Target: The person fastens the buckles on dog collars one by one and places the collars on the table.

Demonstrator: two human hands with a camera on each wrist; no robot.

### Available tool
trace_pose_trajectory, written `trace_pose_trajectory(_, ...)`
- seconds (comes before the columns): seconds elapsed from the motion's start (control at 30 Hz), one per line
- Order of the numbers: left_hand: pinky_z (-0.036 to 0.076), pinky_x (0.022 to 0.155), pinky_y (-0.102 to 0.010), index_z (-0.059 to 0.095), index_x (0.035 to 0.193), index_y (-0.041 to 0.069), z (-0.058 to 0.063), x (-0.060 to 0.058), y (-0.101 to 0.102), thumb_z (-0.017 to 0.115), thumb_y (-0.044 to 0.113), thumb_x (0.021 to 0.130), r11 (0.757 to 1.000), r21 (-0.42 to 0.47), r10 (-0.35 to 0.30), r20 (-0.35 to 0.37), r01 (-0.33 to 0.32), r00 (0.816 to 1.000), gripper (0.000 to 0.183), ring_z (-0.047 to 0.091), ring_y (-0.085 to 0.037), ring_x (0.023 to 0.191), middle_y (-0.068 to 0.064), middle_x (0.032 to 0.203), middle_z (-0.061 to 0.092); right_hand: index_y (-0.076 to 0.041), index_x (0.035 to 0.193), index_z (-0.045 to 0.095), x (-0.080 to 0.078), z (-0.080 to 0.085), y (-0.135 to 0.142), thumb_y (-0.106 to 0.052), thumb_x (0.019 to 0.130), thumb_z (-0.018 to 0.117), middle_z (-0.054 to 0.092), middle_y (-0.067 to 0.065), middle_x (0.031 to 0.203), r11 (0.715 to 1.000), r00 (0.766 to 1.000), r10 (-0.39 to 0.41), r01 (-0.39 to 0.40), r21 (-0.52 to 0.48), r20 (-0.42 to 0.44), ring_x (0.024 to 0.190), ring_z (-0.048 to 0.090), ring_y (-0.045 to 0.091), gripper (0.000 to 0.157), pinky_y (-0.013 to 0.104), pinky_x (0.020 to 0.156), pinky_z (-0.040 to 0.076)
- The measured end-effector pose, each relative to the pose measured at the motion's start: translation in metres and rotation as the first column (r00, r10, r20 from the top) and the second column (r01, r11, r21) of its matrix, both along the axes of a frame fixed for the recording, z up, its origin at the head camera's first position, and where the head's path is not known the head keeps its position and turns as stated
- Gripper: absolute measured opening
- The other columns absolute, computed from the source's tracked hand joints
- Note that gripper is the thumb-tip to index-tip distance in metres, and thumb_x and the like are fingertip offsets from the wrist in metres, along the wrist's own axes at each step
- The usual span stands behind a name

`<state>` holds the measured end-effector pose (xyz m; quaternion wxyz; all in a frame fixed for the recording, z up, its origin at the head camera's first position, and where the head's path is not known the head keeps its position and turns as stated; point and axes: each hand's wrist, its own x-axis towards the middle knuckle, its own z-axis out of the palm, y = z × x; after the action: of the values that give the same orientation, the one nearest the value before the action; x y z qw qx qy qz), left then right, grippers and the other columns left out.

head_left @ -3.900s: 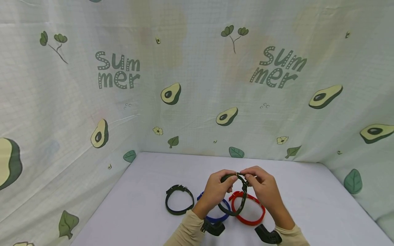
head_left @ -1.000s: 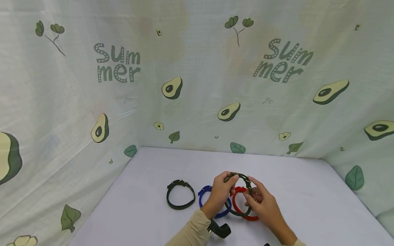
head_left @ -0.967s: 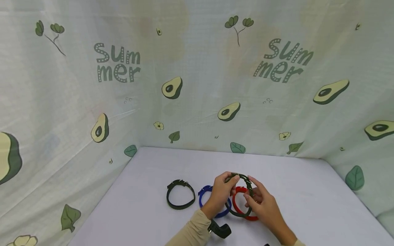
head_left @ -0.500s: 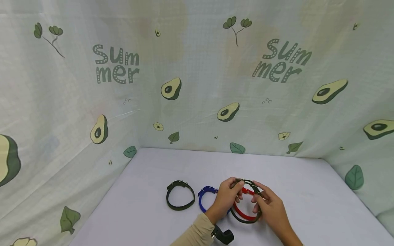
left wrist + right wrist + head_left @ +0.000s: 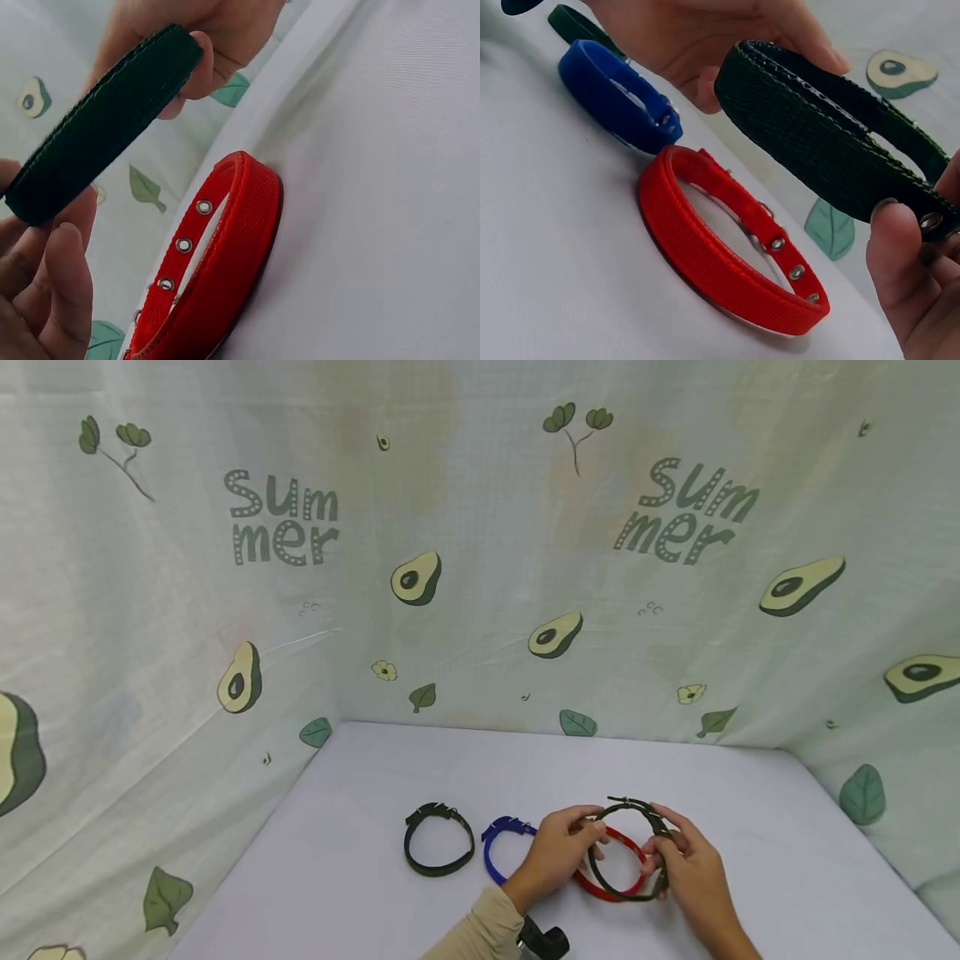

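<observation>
Between both hands a dark green collar point(image 5: 637, 898) is held up off the table, bent into a loop. My left hand point(image 5: 557, 847) pinches its left side with thumb and fingers. On the other side, my right hand point(image 5: 697, 872) grips the band near the top right; in the right wrist view the thumb lies by a metal eyelet. One end of the strap sticks out at the top of the loop. Behind and below it, a red collar point(image 5: 712, 262) with metal eyelets rests on the table, partly hidden in the head view.
Left of the red collar lies a blue collar point(image 5: 491, 853), partly covered by my left hand. Farther left is another dark green collar point(image 5: 440, 869). They rest on a white table point(image 5: 360, 827), with a printed curtain point(image 5: 480, 568) behind.
Both hands have moved right with the dark green collar. Earlier they were close together at its top; now they hold its opposite sides. The collars on the table stay in place.
</observation>
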<state>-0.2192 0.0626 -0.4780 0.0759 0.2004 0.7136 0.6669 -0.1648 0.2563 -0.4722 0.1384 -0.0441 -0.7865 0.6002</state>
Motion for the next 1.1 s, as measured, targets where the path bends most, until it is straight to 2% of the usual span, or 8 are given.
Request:
trace_pose_trajectory(0.2, 0.043, 0.054, -0.020, 0.070, 0.118, 0.013, -0.001, 0.003, 0.003, 0.067, 0.024, 0.097, 1.000, -0.007, 0.012, -0.003, -0.012, 1.000, 0.024, 0.066, -0.007, 0.067, 0.009, 0.082, 0.073, -0.016, 0.150, 0.039, 0.001, 0.001, 0.009, -0.007, 0.103, 0.055, 0.071, 0.014, 0.092, 0.993, 0.996, -0.016, 0.027, -0.114, 0.091, 0.066, 0.066, 0.018, 0.051, 0.031, 0.046, 0.050)
trace_pose_trajectory(0.33, 0.043, 0.057, -0.019, 0.070, 0.117, 0.011, -0.003, 0.004, 0.004, 0.069, 0.024, 0.095, 1.000, -0.008, 0.023, -0.023, -0.023, 0.999, 0.025, 0.063, -0.005, 0.068, 0.009, 0.082, 0.073, -0.008, 0.149, 0.035, 0.000, 0.000, 0.013, -0.009, 0.101, 0.059, 0.072, 0.011, 0.091, 0.983, 0.994, -0.001, 0.021, -0.184, 0.108, 0.067, 0.067, 0.016, 0.054, 0.028, 0.047, 0.048)
trace_pose_trajectory(0.43, 0.041, 0.054, -0.018, 0.070, 0.118, 0.012, -0.003, 0.005, 0.004, 0.070, 0.026, 0.095, 0.999, -0.019, 0.028, -0.032, -0.029, 0.999, 0.027, 0.059, -0.004, 0.066, 0.011, 0.082, 0.073, -0.004, 0.148, 0.034, -0.001, 0.000, 0.015, -0.012, 0.101, 0.061, 0.072, 0.011, 0.093, 0.981, 0.993, -0.003, 0.026, -0.191, 0.120, 0.070, 0.067, 0.016, 0.055, 0.029, 0.051, 0.050)
trace_pose_trajectory(0.63, 0.045, 0.047, -0.021, 0.070, 0.119, 0.012, -0.002, 0.007, 0.006, 0.070, 0.028, 0.096, 1.000, -0.002, -0.012, -0.003, 0.012, 1.000, 0.029, 0.060, -0.011, 0.054, 0.008, 0.083, 0.073, -0.002, 0.143, 0.040, 0.002, 0.004, 0.020, -0.021, 0.099, 0.066, 0.073, 0.006, 0.096, 0.983, 0.987, -0.051, 0.076, -0.166, 0.149, 0.075, 0.069, 0.015, 0.055, 0.030, 0.060, 0.053)
trace_pose_trajectory(0.73, 0.049, 0.048, -0.021, 0.069, 0.120, 0.011, -0.004, 0.007, 0.009, 0.069, 0.026, 0.096, 0.999, 0.017, -0.034, 0.011, 0.033, 0.999, 0.029, 0.061, -0.012, 0.052, 0.007, 0.083, 0.073, -0.001, 0.140, 0.043, 0.005, 0.006, 0.023, -0.022, 0.098, 0.068, 0.073, 0.003, 0.094, 0.980, 0.987, -0.059, 0.085, -0.179, 0.149, 0.076, 0.069, 0.014, 0.054, 0.031, 0.062, 0.053)
trace_pose_trajectory(0.87, 0.051, 0.049, -0.021, 0.069, 0.120, 0.009, -0.006, 0.005, 0.012, 0.069, 0.024, 0.096, 0.998, 0.048, -0.044, 0.027, 0.043, 0.999, 0.028, 0.061, -0.010, 0.051, 0.006, 0.082, 0.073, 0.001, 0.137, 0.045, 0.006, 0.008, 0.026, -0.019, 0.098, 0.068, 0.074, 0.002, 0.091, 0.968, 0.987, -0.046, 0.082, -0.238, 0.155, 0.076, 0.069, 0.014, 0.049, 0.031, 0.065, 0.055)
trace_pose_trajectory(1.03, 0.051, 0.049, -0.022, 0.068, 0.118, 0.006, -0.005, 0.004, 0.012, 0.069, 0.022, 0.096, 0.997, 0.070, -0.032, 0.066, 0.027, 0.997, 0.028, 0.061, -0.012, 0.051, 0.001, 0.082, 0.074, 0.006, 0.140, 0.043, 0.005, 0.008, 0.028, -0.015, 0.101, 0.062, 0.074, 0.004, 0.095, 0.955, 0.977, -0.009, 0.071, -0.288, 0.213, 0.083, 0.070, 0.012, 0.048, 0.031, 0.075, 0.056)
trace_pose_trajectory(1.1, 0.051, 0.049, -0.023, 0.067, 0.120, 0.004, -0.005, 0.002, 0.013, 0.069, 0.022, 0.096, 0.997, 0.073, -0.030, 0.078, 0.025, 0.996, 0.030, 0.061, -0.012, 0.052, 0.000, 0.083, 0.074, 0.006, 0.137, 0.047, 0.005, 0.009, 0.029, -0.014, 0.100, 0.062, 0.074, 0.003, 0.096, 0.950, 0.977, -0.008, 0.074, -0.303, 0.213, 0.085, 0.070, 0.011, 0.044, 0.030, 0.077, 0.056)
